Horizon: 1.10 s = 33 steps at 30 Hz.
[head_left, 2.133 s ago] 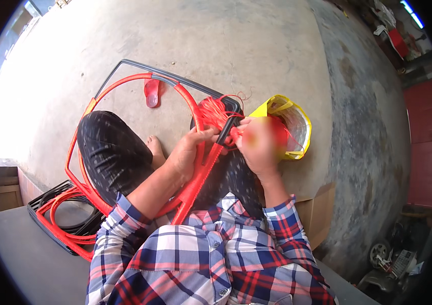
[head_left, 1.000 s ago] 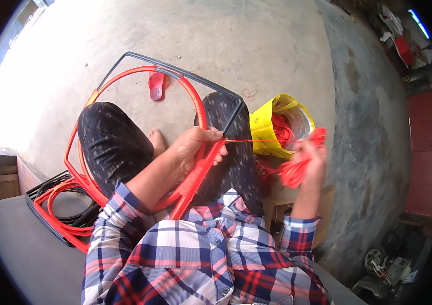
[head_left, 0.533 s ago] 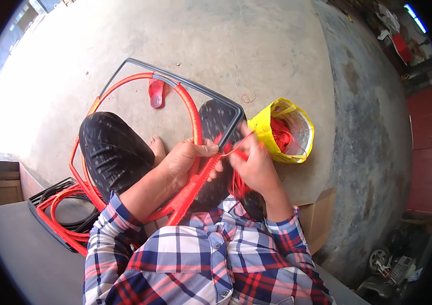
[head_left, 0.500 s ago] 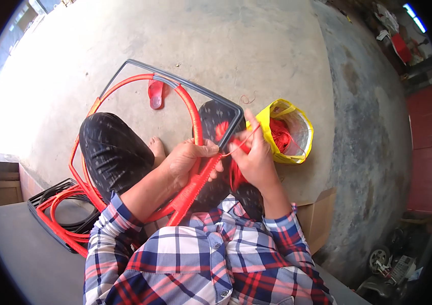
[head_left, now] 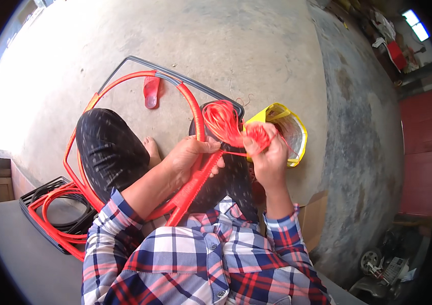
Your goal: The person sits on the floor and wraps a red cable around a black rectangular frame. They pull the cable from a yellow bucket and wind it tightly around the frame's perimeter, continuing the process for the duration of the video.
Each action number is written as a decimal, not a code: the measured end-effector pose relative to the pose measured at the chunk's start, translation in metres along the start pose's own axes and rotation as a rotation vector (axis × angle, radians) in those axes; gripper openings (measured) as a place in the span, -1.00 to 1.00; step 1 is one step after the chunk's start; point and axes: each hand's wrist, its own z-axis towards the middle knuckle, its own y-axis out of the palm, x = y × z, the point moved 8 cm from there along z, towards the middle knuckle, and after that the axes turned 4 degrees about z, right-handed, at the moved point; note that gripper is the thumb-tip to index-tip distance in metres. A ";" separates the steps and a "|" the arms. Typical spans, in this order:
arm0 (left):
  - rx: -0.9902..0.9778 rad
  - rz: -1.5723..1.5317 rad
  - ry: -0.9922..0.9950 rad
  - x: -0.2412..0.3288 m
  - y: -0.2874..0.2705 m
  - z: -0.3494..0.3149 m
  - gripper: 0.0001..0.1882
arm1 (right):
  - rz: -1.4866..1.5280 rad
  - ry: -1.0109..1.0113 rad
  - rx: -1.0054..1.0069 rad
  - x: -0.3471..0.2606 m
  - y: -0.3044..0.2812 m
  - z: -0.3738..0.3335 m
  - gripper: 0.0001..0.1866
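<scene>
Red-wrapped frame (head_left: 190, 190) clamped in left hand (head_left: 183, 160), red cord hank (head_left: 221, 121) gripped in right hand (head_left: 272, 157) near frame's far right corner: pull cord (head_left: 234, 153) taut, wind snugly.

My red cord (head_left: 222, 122) looked like glossy plastic, the dark frame (head_left: 203, 87) smooth with a slight sheen; my shirt (head_left: 175, 249) was matt cloth, the floor (head_left: 256, 56) dull, mottled concrete.
</scene>
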 end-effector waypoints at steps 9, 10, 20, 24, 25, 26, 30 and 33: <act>0.003 -0.027 -0.025 -0.001 -0.006 0.001 -0.90 | 0.973 0.276 0.365 0.051 -0.108 -0.064 -0.74; 0.007 -0.020 -0.023 -0.001 -0.006 0.001 -0.89 | 1.111 0.231 0.347 0.060 -0.129 -0.072 -0.76; 0.064 -0.031 -0.073 0.004 -0.020 0.010 -0.79 | 1.006 0.747 -0.158 0.079 -0.022 -0.153 -0.68; 0.046 -0.088 0.025 0.004 -0.034 0.017 -0.84 | 1.117 0.687 0.371 0.140 -0.095 -0.151 -0.64; 0.052 -0.091 0.035 0.006 -0.033 0.015 -0.84 | 1.087 0.653 0.529 0.165 -0.131 -0.154 -0.62; 0.049 -0.100 0.037 0.007 -0.032 0.014 -0.85 | 1.071 0.636 0.668 0.189 -0.169 -0.165 -0.61; 0.038 -0.077 0.003 0.004 -0.023 0.011 -0.87 | 0.960 0.702 0.863 0.234 -0.214 -0.187 -0.62; 0.146 -0.037 -0.002 -0.003 -0.021 0.009 -0.80 | 0.887 0.718 0.596 0.165 -0.131 -0.107 -0.74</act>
